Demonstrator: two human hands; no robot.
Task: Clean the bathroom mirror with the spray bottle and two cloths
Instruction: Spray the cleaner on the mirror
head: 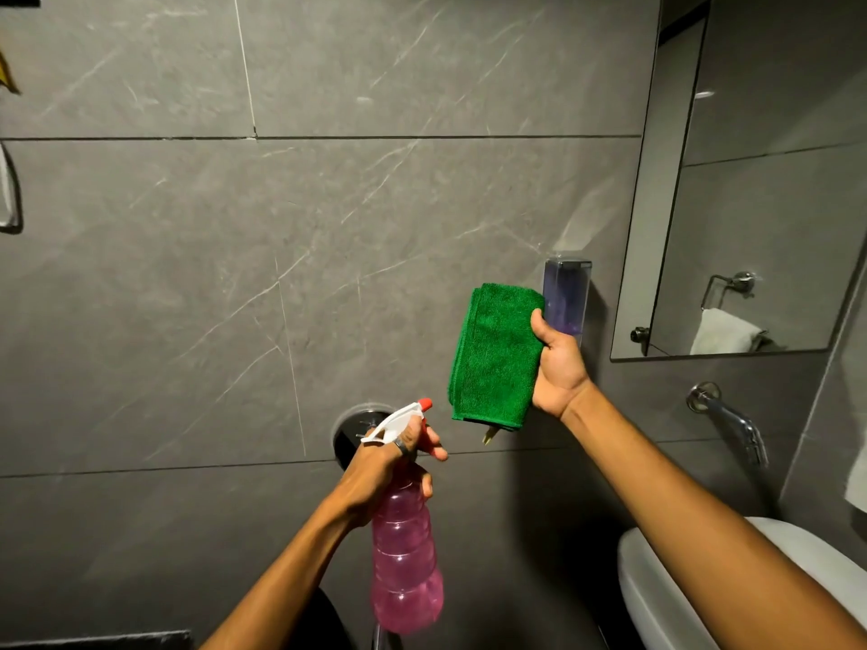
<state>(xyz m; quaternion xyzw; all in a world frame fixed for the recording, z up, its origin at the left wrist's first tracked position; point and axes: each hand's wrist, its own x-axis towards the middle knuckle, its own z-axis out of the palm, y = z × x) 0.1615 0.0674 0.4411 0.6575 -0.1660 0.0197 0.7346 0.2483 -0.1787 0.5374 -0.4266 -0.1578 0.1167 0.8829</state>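
Head view: our left hand (382,466) grips the neck of the pink spray bottle (406,565), one finger out by the white trigger, red nozzle tilted up-right toward the cloth. Our right hand (558,363) clamps a folded green cloth (495,354), thumb on its right edge, held upright against the grey tiled wall (234,251). Mirror (760,190) sits up-right of the right hand, soap dispenser (566,293) just behind it. Only one cloth is visible.

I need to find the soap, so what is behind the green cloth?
A clear wall dispenser sits behind the green cloth held by the right hand. Its right part shows; the cloth and hand cover its left edge and lower end.
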